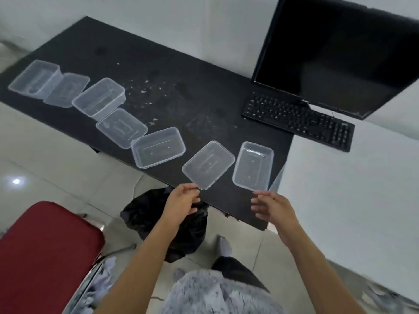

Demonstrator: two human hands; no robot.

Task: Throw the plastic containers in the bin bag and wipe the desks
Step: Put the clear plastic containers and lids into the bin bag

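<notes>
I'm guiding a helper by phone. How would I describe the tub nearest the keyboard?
Find the black desk with the keyboard at its right end. A row of clear plastic pieces runs along it; the tub is the last on the right, deep and open, unlike the flat lid beside it.

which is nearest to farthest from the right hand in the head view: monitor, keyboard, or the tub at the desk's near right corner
1. Tub: just ahead of the right hand, at the front edge of the desk.
2. Keyboard: farther back, to the right.
3. Monitor: behind the keyboard, farthest back.
</notes>
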